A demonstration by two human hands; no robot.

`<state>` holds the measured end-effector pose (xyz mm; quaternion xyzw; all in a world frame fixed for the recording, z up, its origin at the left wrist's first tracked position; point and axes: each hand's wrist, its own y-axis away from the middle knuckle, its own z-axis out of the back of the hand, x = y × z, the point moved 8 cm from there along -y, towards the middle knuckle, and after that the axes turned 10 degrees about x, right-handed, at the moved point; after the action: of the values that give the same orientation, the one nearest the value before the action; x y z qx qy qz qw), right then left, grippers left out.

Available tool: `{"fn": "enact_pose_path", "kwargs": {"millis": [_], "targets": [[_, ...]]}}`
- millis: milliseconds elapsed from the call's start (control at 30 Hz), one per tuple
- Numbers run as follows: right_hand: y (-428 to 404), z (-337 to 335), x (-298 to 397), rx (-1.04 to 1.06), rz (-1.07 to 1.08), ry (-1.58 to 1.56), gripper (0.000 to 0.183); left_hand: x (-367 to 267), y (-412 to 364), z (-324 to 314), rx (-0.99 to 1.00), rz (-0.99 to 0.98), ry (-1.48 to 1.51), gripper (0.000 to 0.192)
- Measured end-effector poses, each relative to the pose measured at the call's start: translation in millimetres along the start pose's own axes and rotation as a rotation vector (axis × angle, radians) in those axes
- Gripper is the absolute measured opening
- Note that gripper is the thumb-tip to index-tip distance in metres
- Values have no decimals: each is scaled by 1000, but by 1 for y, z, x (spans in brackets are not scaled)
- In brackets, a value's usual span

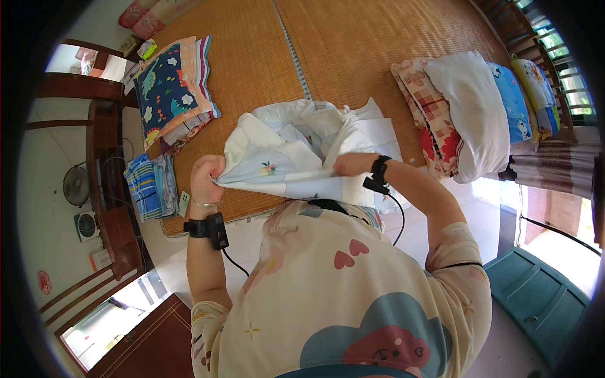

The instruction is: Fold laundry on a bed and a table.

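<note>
A white and pale blue cloth [298, 151] with small embroidered flowers lies bunched on the bed mat before me, its near part raised between my hands. My left hand [208, 177] pinches its left corner and pulls that edge taut. Further right, my right hand [355, 164] grips the cloth near its middle; it is slightly blurred and its fingertips are hidden. The near edge runs in a stretched band between both hands. Behind it the rest of the fabric sits in loose folds.
A woven bamboo mat [246, 71] covers the bed. A dinosaur-print pillow [172, 90], folded striped cloths [149, 186] and a phone [184, 203] lie on the left. On the right are stacked bedding [468, 108] and a teal door [539, 288]. Cables hang from both wrist devices.
</note>
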<state>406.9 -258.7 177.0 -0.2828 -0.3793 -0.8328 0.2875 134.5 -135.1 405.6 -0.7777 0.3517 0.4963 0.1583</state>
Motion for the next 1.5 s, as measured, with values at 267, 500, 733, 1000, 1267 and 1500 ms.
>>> {"fn": "enact_pose_path", "kwargs": {"millis": [267,500,733,1000,1267,1500], "targets": [[81,206,113,-1309,-100,-253,19,-105,9,152,-685,-155,-821,31],[-50,185,270,-899,239,107,23,-90,-18,67,122,-434,-1636,72],[-104,129,248,-610,96,-24,28,40,-8,94,522,109,-1358,37],[-45,11,-3,-417,-602,-344,46,77,54,155,385,409,-1231,22],[-49,-22,-85,-459,-733,-502,66,80,99,200,115,481,-1529,20],[-78,-36,-162,-587,-906,-524,75,103,139,184,-10,512,-1671,29]]}}
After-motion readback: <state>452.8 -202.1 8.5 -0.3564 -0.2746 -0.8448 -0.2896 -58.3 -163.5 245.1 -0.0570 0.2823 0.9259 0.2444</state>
